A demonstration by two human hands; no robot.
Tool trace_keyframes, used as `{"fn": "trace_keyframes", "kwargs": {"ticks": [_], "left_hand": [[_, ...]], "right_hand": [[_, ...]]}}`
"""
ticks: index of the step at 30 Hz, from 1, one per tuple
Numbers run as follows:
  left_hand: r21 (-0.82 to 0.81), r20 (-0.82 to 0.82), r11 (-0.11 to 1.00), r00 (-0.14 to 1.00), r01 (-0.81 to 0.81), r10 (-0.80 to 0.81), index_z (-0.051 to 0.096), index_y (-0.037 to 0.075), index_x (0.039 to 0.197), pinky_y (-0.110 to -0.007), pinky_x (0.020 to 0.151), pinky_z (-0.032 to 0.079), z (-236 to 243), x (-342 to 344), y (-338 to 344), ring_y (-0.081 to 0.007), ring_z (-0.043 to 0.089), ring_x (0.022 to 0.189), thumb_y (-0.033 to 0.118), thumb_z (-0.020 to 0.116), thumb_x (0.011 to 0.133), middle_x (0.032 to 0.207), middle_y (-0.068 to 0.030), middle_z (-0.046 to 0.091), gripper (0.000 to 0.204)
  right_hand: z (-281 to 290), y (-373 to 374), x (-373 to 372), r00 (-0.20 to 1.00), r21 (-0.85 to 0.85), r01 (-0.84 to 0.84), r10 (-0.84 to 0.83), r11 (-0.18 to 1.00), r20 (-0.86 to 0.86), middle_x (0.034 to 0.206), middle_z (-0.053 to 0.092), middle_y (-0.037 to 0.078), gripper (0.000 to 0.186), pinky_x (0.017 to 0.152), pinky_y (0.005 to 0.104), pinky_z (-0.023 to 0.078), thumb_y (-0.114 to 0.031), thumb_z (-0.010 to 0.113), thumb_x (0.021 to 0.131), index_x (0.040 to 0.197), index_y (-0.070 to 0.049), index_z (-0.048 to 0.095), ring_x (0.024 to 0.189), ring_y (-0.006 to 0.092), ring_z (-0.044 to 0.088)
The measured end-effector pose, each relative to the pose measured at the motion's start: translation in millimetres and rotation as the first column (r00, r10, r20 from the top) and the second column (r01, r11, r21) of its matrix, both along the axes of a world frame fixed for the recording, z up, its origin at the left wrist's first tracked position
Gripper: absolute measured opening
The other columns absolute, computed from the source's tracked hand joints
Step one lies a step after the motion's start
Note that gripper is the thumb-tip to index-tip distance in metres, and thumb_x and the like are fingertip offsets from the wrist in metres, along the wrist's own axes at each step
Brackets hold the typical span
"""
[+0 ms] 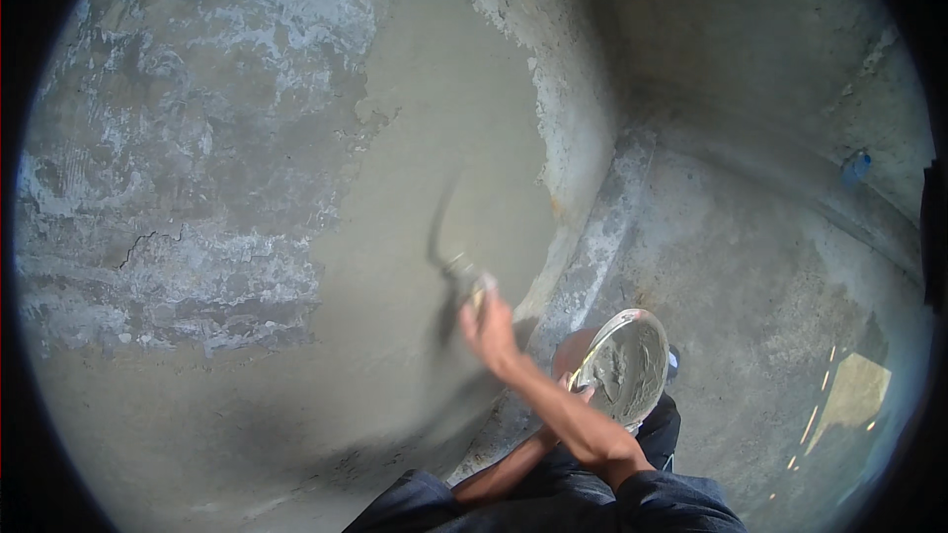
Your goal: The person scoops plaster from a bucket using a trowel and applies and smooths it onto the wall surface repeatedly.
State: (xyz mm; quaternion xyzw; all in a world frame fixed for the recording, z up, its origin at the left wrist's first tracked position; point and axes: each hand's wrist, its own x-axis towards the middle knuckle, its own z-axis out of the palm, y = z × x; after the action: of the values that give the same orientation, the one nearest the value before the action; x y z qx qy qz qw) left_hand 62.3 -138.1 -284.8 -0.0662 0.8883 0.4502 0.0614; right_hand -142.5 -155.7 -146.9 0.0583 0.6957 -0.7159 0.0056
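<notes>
My right hand [487,328] is closed around the handle of a small trowel [460,266]. Its blade is blurred and lies against or very near the wall, over a smooth patch of damp grey plaster [444,138]. Crossing beneath the right forearm, my left arm reaches to a bucket [570,353]. My left hand [583,392] grips that bucket at its rim, partly hidden by the right forearm. The bucket is tilted, its mouth facing up and to the right. Wet grey mortar [624,372] coats its inside.
Rough, whitish-stained wall [188,138] with a crack [143,245] adjoins the smooth patch on the left. A concrete ledge [607,227] runs along the wall's foot. On the right, a plastic bottle [856,167] lies by the far wall, and a sunlit patch [857,390] marks the floor.
</notes>
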Motion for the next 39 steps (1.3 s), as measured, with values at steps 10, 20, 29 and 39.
{"fn": "trace_keyframes", "kwargs": {"ticks": [10, 20, 29, 39], "left_hand": [[0.208, 0.171, 0.971, 0.972, 0.121, -0.158, 0.045, -0.001, 0.122, -0.040, 0.091, 0.040, 27.9, -3.8, -30.8, -0.0300, 0.049, 0.111, 0.029, 0.066, 0.081, 0.120, -0.0173, 0.050, 0.055], [0.191, 0.456, 0.965, 0.854, 0.182, -0.251, 0.046, -0.003, 0.122, -0.041, 0.088, 0.041, 37.6, -33.5, -10.6, -0.0318, 0.054, 0.103, 0.032, 0.067, 0.080, 0.114, -0.0221, 0.055, 0.058], [0.170, 0.147, 0.985, 0.988, 0.018, -0.043, 0.048, 0.001, 0.121, -0.040, 0.084, 0.044, -11.9, 14.5, -43.6, -0.0275, 0.056, 0.097, 0.025, 0.064, 0.085, 0.108, -0.0144, 0.059, 0.046], [-0.476, -0.170, 0.784, 0.833, 0.399, -0.527, 0.052, 0.001, 0.112, -0.035, 0.078, 0.048, -7.5, 9.4, -84.7, -0.0201, 0.056, 0.092, 0.020, 0.063, 0.086, 0.104, -0.0109, 0.057, 0.034]], "right_hand": [[-15.0, -0.3, -23.9, 0.967, -0.220, 0.239, -0.210, 0.946, 0.147, 0.074, 0.055, 0.008, 0.042, 0.050, 0.0291, 0.046, -0.013, 0.053, 0.086, 0.125, -0.003, 0.040, 0.059, 0.0164, 0.055], [39.3, 15.5, -14.1, 0.993, -0.203, -0.065, 0.083, 0.977, 0.081, 0.089, 0.061, 0.019, 0.047, 0.071, 0.0369, 0.049, -0.012, 0.056, 0.083, 0.125, 0.000, 0.039, 0.078, 0.0255, 0.062], [-15.8, -9.0, -38.1, 0.947, -0.396, 0.236, -0.119, 0.887, 0.298, 0.084, 0.060, 0.013, 0.042, 0.067, 0.0359, 0.049, -0.012, 0.056, 0.083, 0.120, 0.001, 0.043, 0.071, 0.0258, 0.059], [23.6, -15.1, -21.7, 0.991, -0.273, 0.020, 0.017, 0.962, 0.133, 0.084, 0.057, 0.017, 0.045, 0.068, 0.0378, 0.047, -0.012, 0.053, 0.084, 0.124, -0.001, 0.036, 0.073, 0.0269, 0.059]]}}
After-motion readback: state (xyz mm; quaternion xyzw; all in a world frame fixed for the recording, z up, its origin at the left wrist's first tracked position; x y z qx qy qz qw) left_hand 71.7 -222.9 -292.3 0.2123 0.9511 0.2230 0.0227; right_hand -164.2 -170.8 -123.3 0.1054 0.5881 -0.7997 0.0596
